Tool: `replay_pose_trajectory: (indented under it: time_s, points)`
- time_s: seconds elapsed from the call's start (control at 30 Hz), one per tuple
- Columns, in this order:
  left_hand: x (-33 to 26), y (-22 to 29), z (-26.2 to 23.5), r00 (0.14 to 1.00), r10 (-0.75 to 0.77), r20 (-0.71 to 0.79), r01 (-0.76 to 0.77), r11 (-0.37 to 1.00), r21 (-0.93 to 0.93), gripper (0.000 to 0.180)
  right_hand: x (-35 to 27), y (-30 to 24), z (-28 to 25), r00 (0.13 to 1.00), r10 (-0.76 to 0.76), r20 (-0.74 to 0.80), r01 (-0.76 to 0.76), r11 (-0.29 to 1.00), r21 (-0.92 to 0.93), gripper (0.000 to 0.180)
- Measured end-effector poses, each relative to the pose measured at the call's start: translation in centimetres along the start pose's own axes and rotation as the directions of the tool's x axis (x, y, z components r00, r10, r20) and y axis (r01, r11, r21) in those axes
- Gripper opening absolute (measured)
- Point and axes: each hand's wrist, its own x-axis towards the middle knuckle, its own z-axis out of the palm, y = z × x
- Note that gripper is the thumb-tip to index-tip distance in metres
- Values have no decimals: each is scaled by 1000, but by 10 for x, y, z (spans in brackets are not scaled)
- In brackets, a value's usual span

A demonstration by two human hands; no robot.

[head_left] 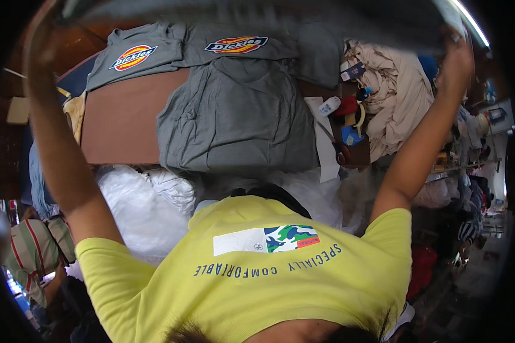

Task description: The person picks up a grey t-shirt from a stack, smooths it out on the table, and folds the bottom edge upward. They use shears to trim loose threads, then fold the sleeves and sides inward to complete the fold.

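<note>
Both arms raised, stretching a blurred grey garment (257, 20) across the top of the view, above the worktop's (123, 123) far edge; right hand (456, 48) clamped on its corner; left hand out of view, grip cannot be told; grey shirt (240, 117) flat mid-worktop; two printed grey shirts (154, 54) along the far edge; beige cloth heap (397, 97) at the right end.

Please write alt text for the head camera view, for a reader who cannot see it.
A person in a yellow shirt raises both arms, the left hand and right hand holding up a blurred grey cloth at the top edge. Below lies a brown table with grey T-shirts, beige fabric and small items.
</note>
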Motion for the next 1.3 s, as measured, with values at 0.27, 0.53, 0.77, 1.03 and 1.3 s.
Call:
replay_pose_trajectory:
  time_s: [0.27, 0.53, 0.77, 1.03, 1.3]
  points:
    - [-245, -86, 87, 748, -571, 338, 491, 819, 295, 37, -217, 142, 13, 648, 656, 388, -742, 659, 125, 19]
    - [-271, -73, 99, 562, -732, 385, 774, 630, 66, 70, -241, 142, 20, 585, 717, 380, -799, 590, 116, 17]
    - [-304, -48, 97, 542, -835, 97, 820, 500, -279, 27, -293, 144, 2, 554, 798, 236, -832, 531, 158, 24]
    - [-430, -34, 120, 341, -881, -329, 938, 292, 189, 18, -432, 184, -13, 532, 838, 124, -845, 514, 150, 29]
    - [-447, -21, 105, 268, -963, -6, 880, 248, -405, 19, -418, 166, -17, 360, 902, 239, -925, 311, 220, 23]
